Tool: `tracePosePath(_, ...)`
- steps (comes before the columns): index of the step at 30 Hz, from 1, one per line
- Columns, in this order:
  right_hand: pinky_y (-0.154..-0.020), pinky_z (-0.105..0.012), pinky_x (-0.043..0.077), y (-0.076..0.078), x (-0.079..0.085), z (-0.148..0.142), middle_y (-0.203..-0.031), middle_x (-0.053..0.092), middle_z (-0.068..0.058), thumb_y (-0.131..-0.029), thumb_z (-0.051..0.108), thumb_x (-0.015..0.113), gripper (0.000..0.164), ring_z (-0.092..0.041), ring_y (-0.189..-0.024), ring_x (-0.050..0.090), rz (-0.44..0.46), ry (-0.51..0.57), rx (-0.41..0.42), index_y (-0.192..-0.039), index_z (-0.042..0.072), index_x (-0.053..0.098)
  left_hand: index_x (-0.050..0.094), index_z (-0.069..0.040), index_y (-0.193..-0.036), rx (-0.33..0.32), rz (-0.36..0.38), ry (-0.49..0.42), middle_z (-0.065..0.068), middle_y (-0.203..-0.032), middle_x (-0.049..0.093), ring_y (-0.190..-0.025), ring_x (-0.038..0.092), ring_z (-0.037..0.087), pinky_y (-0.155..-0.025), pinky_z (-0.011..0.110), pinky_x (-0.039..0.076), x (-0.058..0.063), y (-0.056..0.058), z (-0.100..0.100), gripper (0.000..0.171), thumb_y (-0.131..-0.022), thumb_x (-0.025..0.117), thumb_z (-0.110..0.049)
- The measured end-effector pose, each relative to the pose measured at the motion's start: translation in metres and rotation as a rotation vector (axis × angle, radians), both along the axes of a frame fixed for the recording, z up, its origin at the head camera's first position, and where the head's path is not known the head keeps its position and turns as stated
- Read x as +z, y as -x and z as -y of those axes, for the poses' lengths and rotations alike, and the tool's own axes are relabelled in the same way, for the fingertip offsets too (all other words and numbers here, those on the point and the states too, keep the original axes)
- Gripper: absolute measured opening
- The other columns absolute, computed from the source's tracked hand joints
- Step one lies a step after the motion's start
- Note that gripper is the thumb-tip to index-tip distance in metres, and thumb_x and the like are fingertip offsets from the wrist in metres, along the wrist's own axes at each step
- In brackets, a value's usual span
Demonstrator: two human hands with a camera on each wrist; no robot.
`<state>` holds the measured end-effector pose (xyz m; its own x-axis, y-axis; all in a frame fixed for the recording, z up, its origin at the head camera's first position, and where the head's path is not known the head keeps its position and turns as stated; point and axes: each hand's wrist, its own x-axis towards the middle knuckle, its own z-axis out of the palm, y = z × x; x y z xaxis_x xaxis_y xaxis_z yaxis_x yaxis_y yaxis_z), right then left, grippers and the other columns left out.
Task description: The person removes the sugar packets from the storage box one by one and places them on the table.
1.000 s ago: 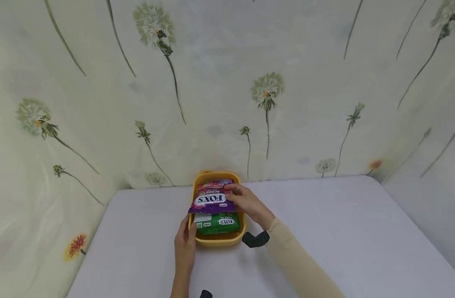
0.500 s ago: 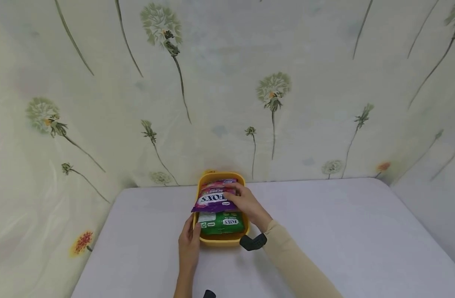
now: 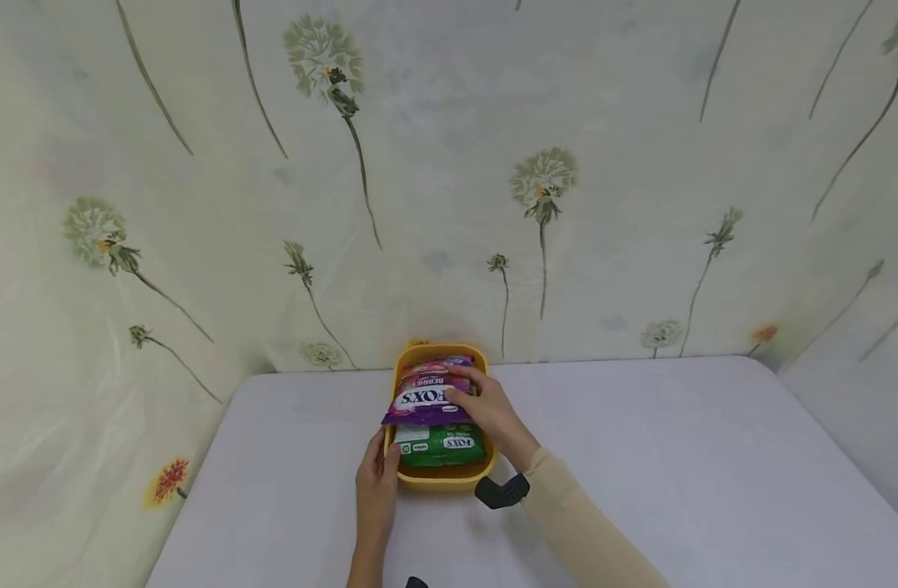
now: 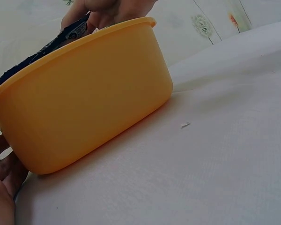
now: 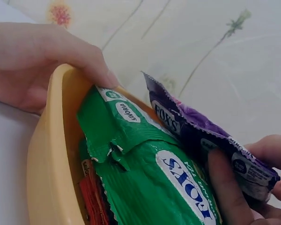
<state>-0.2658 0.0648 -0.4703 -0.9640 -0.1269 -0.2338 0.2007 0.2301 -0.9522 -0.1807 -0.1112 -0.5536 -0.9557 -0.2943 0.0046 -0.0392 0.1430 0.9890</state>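
Barely any change from second ago in my head feed: purple bag (image 3: 420, 412) same spot over yellow tub (image 3: 442, 483), but right hand (image 3: 493, 412) now has thumb across edge of FOX'S logo. Right thumb and fingers pinch bag's right side. Left hand (image 3: 376, 486) grips tub's left wall, thumb over rim. Bag sits tilted between right thumb and fingers, beside green packet (image 3: 442, 447); contact there, can't tell.

Tub (image 4: 89, 96): smooth plastic; green packet (image 5: 140, 152), purple packet (image 5: 194, 129): glossy film (crinkled); table cover (image 4: 192, 164): perhaps cloth.
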Motion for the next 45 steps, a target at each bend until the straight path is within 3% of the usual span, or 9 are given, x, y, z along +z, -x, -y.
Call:
tracePosePath(11,-0.092,-0.050,0.053,-0.004,-0.007,-0.003,-0.145,0.040,-0.010,-0.091,0.026,0.063,0.048,-0.036,-0.122,0.051,-0.081,-0.044,-0.009,-0.134,0.040,0.047,0.043,-0.021,-0.141,-0.001,-0.008,0.035,0.004,-0.148,0.042,-0.139,0.038,0.024,-0.110,0.037,0.036,-0.002,0.001,-0.001,0.056,-0.094,0.048,-0.050)
tracePosePath(18,-0.093,-0.049,0.053,-0.005,-0.011,-0.006,-0.146,0.040,-0.007,-0.091,0.025,0.063,0.046,-0.035,-0.124,0.050,-0.113,-0.018,-0.001,-0.130,0.045,0.049,0.044,-0.021,-0.140,0.015,-0.001,0.039,0.003,-0.147,0.044,-0.138,0.039,0.023,-0.110,0.038,0.037,-0.001,0.000,-0.001,0.055,-0.093,0.049,-0.050)
tracePosePath(30,-0.097,-0.048,0.050,-0.006,-0.015,-0.014,-0.146,0.039,-0.005,-0.093,0.022,0.058,0.042,-0.033,-0.126,0.048,-0.176,0.041,-0.011,-0.129,0.040,0.051,0.044,-0.017,-0.140,0.026,0.004,0.036,0.005,-0.147,0.044,-0.138,0.039,0.023,-0.109,0.034,0.038,0.001,0.000,-0.002,0.056,-0.094,0.050,-0.048)
tracePosePath(45,-0.096,-0.046,0.051,-0.005,-0.019,-0.030,-0.152,0.031,-0.001,-0.095,0.023,0.055,0.041,-0.035,-0.128,0.047,-0.188,0.099,-0.005,-0.130,0.042,0.049,0.044,-0.018,-0.141,0.022,0.003,0.029,0.006,-0.147,0.044,-0.138,0.039,0.024,-0.108,0.036,0.038,0.000,0.001,0.000,0.054,-0.095,0.050,-0.045)
